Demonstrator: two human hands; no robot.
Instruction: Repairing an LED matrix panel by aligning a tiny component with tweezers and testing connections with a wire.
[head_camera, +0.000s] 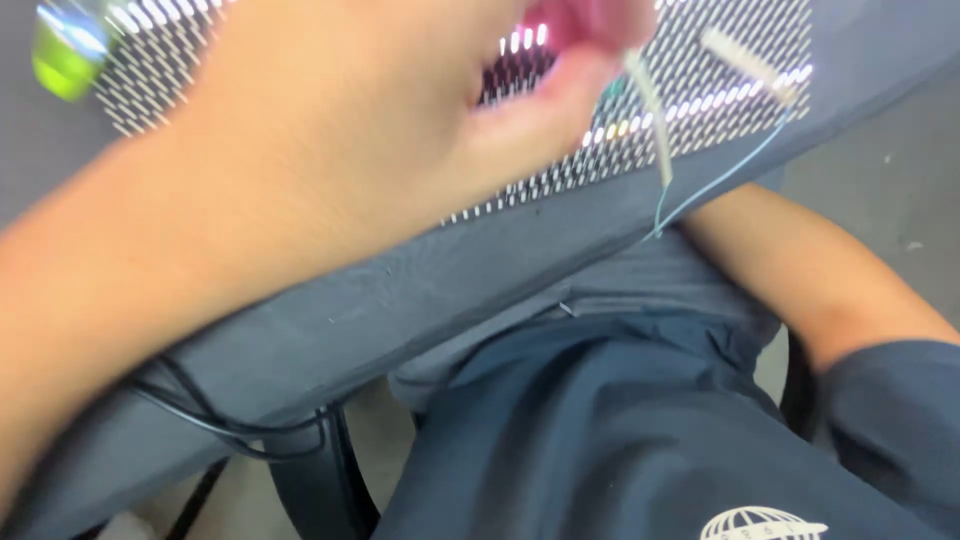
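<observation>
My left hand fills the upper left, very close to the camera and blurred. Its fingers are pinched together on a thin white cord that hangs down over a perforated metal mesh panel; something pink shows at the fingertips. A second pale strip lies on the mesh, and a thin blue wire runs from it to the table edge. My right forearm reaches under the grey table, which hides my right hand.
A blurred green object sits at the top left corner on the mesh. Black cables loop below the table's underside on the left. My dark shirt fills the lower middle, and grey floor shows at the right.
</observation>
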